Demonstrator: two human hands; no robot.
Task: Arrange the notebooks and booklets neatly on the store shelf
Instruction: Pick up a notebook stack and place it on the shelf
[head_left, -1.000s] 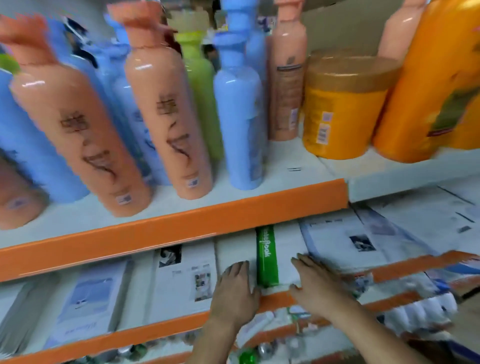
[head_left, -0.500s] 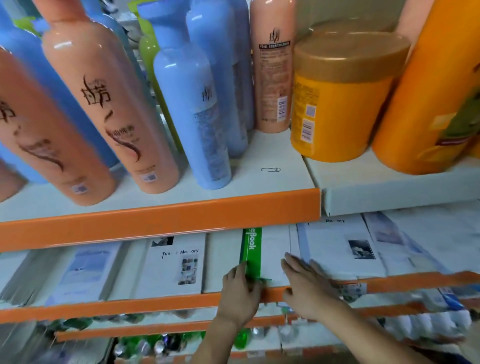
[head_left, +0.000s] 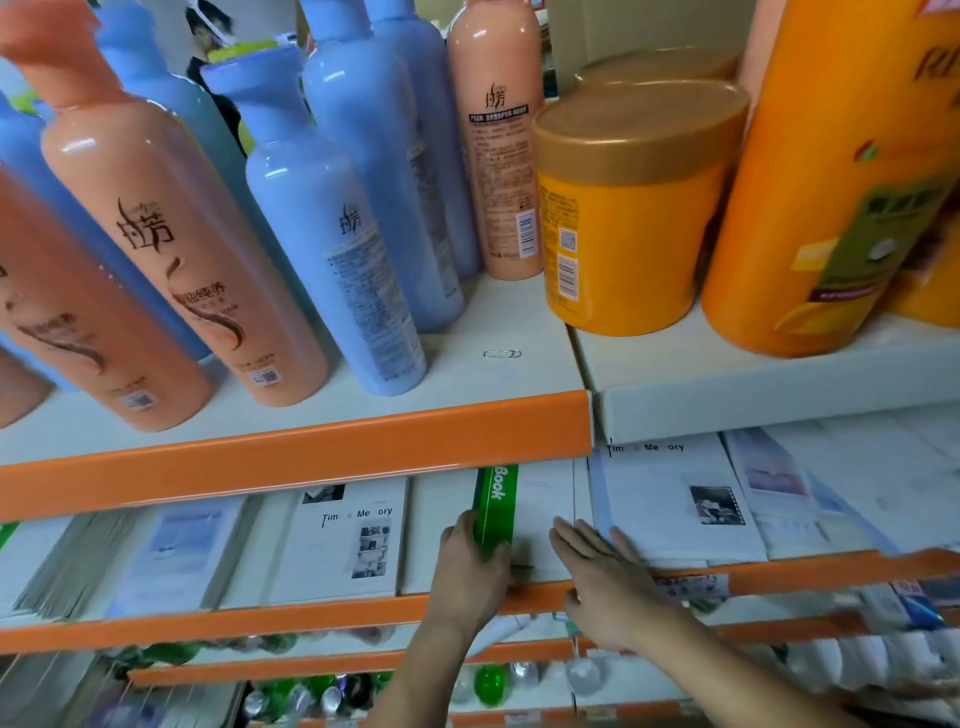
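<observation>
Squaring step: left hand (head_left: 475, 566) fingers curl round the green-spined notebook (head_left: 496, 499); right hand (head_left: 602, 571) fingers flat on its cover. Next, likely: push it flush against the neighbouring booklet (head_left: 670, 509).

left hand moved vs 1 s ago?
Yes: the left hand shifted right, away from the left booklet, off the white cover onto the green spine's lower end.

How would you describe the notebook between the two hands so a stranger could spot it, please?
Find the shelf below the shampoo bottles. Between the left hand and right hand lies a white notebook; its neighbours lack its bright green band.
</observation>
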